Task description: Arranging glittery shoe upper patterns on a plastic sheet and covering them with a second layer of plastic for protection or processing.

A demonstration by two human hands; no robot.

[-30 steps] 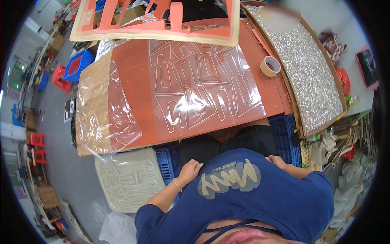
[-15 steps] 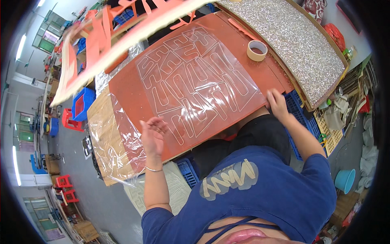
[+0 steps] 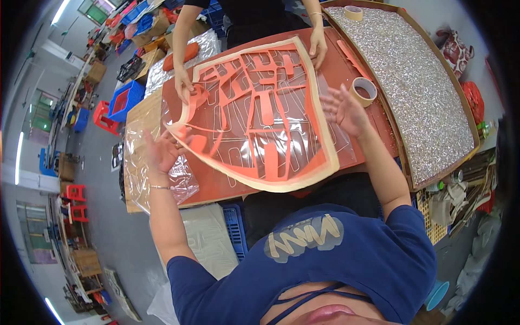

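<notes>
A coral-coloured cut-out stencil point(image 3: 267, 108) with a thick cream rim lies or hovers over the red-brown board point(image 3: 219, 181). Beneath it, a clear plastic sheet point(image 3: 346, 142) with outlined shapes shows through the gaps. Across the table, a co-worker's hands point(image 3: 318, 47) are at its far corners. My left hand point(image 3: 162, 151), slightly blurred, has its fingers spread by the left corner; whether it touches the rim I cannot tell. Beyond the right rim, my right hand point(image 3: 348, 112) is raised with fingers apart, holding nothing. Close to it sits a roll of tape point(image 3: 363, 91).
A large tray of silvery glitter point(image 3: 406, 81) stands on the right, with another tape roll point(image 3: 353, 13) at its far end. Crinkled clear film point(image 3: 181, 181) covers the board's left side. Blue crates point(image 3: 127, 100) and a red stool point(image 3: 104, 116) stand farther left.
The stencil has come down from the upper left to over the plastic sheet, with the co-worker now in view. My left hand has moved left; my right hand has risen off the board's near edge.
</notes>
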